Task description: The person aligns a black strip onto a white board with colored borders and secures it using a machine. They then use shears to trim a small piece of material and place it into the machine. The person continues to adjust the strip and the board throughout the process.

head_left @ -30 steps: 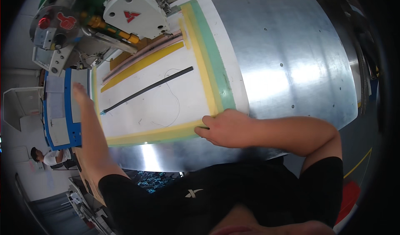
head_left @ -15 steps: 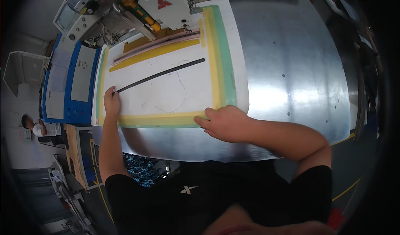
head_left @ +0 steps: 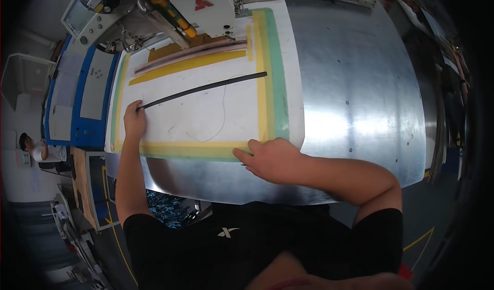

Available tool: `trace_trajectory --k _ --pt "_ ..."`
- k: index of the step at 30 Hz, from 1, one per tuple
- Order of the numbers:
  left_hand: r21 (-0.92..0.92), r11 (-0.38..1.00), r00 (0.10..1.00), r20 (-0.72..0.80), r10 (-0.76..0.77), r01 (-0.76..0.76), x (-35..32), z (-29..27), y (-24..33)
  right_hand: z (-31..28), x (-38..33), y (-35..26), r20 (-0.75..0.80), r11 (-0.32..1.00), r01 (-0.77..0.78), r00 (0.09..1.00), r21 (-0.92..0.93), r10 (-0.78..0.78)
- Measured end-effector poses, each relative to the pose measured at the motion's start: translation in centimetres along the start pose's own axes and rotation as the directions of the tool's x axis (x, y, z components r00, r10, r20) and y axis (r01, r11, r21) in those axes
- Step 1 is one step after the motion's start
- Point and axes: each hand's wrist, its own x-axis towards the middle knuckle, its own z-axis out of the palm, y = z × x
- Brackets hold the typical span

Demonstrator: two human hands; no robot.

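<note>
A long narrow black strip (head_left: 200, 88) lies slantwise over a white sheet (head_left: 170, 120) edged with yellow and green tape. My left hand (head_left: 134, 123) pinches the strip's left end near the sheet's left edge. The strip's far right end rests over the yellow tape. My right hand (head_left: 272, 160) is at the front right corner of the taped border, fingers curled and index finger pointing left. A small dark bit shows under its fingers, too little to name. A thin loose thread (head_left: 224, 112) curves across the sheet below the strip.
Beyond the sheet stands a white sewing machine head (head_left: 200, 7), with a yellow strip (head_left: 190, 66) and a pinkish strip (head_left: 190, 57) before it. A shiny metal table (head_left: 350, 64) spreads to the right. On the left are a blue cabinet (head_left: 92, 100) and a seated person (head_left: 43, 151).
The black strip has shifted right and lies flatter, its right end now over the yellow tape. My left hand has moved slightly away from me with it. The whole view has shifted a little.
</note>
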Motion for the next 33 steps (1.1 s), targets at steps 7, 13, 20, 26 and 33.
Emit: trace_trajectory --k 7,13,20,26,33 --pt "-0.098 0.990 0.995 -0.003 0.098 -0.098 -1.1 0.0 2.8 0.0 -0.1 -0.8 0.035 0.997 -0.030 0.999 -0.070 0.032" --pt "-0.076 0.981 0.980 0.072 0.184 -0.179 -0.5 -0.3 6.1 -0.1 0.0 -1.0 0.073 0.992 -0.045 0.996 -0.116 0.053" --pt "-0.053 0.970 0.971 -0.041 0.234 -0.236 -0.1 1.2 6.9 -0.2 0.5 -0.5 0.050 0.998 -0.045 0.998 -0.032 0.047" --pt "-0.060 0.977 0.975 -0.095 0.199 -0.205 -0.5 2.1 7.1 -0.2 0.5 -0.6 0.107 0.997 -0.072 0.991 -0.025 0.074" --pt "-0.003 0.969 0.963 -0.111 0.244 -0.246 0.1 2.3 6.8 -0.7 0.4 -0.9 0.143 0.995 -0.067 0.987 -0.080 0.078"
